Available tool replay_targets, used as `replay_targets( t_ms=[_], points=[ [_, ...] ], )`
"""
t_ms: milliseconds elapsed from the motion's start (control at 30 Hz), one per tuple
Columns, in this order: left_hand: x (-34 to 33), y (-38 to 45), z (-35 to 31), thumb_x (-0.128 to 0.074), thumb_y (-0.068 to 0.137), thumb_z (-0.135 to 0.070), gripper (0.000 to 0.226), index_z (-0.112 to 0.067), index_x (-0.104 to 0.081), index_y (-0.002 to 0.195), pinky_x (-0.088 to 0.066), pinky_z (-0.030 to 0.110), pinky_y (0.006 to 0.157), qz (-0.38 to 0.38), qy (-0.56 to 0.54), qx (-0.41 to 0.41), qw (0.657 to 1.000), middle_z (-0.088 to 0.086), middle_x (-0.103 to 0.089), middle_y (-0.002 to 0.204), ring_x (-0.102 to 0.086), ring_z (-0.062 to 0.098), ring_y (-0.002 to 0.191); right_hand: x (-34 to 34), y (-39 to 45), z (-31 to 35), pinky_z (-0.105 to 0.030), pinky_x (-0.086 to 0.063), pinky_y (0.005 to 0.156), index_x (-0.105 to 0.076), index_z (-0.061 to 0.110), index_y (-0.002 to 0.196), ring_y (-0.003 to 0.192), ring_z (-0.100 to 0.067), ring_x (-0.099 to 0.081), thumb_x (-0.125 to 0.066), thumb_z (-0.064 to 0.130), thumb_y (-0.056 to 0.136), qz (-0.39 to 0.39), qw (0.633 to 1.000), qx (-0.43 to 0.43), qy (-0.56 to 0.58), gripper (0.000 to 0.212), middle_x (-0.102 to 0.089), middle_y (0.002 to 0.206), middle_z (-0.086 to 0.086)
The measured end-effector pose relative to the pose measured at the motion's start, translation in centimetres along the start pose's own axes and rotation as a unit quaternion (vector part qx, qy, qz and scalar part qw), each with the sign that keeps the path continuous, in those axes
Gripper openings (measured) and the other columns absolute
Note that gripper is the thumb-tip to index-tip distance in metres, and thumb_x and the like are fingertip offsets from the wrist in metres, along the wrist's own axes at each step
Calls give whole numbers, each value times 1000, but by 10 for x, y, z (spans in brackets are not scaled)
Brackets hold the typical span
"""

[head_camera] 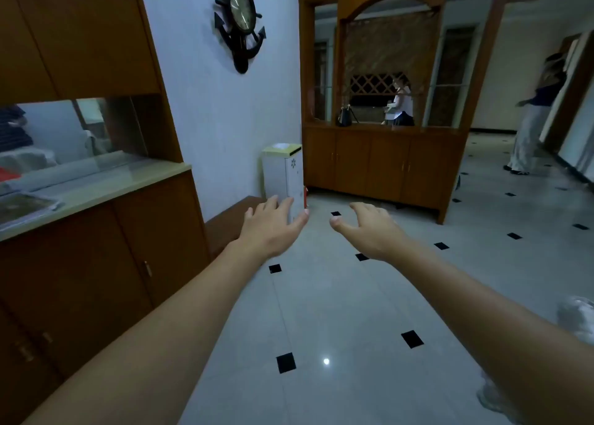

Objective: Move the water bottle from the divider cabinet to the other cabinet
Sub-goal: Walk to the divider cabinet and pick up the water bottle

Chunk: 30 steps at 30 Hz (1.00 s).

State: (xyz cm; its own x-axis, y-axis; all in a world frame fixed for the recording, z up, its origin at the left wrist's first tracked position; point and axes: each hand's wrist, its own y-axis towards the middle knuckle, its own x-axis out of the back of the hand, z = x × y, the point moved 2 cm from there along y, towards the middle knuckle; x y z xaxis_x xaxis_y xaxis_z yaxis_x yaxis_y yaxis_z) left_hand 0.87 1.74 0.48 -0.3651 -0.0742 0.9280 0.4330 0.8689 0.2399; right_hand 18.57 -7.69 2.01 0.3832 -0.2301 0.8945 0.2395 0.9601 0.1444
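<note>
The wooden divider cabinet (pixel 385 167) stands across the room ahead, with an arched open upper part and shut doors below. No water bottle can be made out on it from here; a dark bag (pixel 344 117) sits on its ledge. The other wooden cabinet (pixel 106 231), with a pale countertop, is close on my left. My left hand (pixel 273 225) and my right hand (pixel 369 231) are both stretched out over the floor, fingers apart, holding nothing.
A white bin-like box (pixel 284 173) stands by the wall between the two cabinets, beside a low brown step (pixel 231 218). An anchor-shaped clock (pixel 241 22) hangs on the wall. A person (pixel 533 119) stands at the far right; another (pixel 400 103) shows through the divider. The floor is tiled.
</note>
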Motion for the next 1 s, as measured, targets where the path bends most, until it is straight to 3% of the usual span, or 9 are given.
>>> replay_targets(
  t_ms=[467,667,1000],
  points=[
    [-37,151,36,-15,93,-69,78,-25,-25,156,-12,54,119,31,-3,-21,999,9,-23,166,-23,30,151,-24,148,-18,-49,-29,110,-32,12,146,141,-29,-28,-35,67,89,-6,999,-46,-23,79,-35,154,-8],
    [-88,202,9,-17,94,-67,75,-24,-30,154,-15,55,119,53,-22,-24,998,8,-28,164,-28,30,149,-32,199,-73,-49,-29,109,-33,13,146,140,-29,-30,-35,66,89,5,998,-64,-14,78,-36,153,-8],
    [-129,314,-52,-18,95,-66,73,-24,-30,154,-14,56,120,49,44,-48,997,9,-29,163,-26,29,149,-10,302,-164,-51,-31,108,-33,12,145,139,-32,-31,-32,68,89,5,999,-46,15,79,-38,152,-10]
  ],
)
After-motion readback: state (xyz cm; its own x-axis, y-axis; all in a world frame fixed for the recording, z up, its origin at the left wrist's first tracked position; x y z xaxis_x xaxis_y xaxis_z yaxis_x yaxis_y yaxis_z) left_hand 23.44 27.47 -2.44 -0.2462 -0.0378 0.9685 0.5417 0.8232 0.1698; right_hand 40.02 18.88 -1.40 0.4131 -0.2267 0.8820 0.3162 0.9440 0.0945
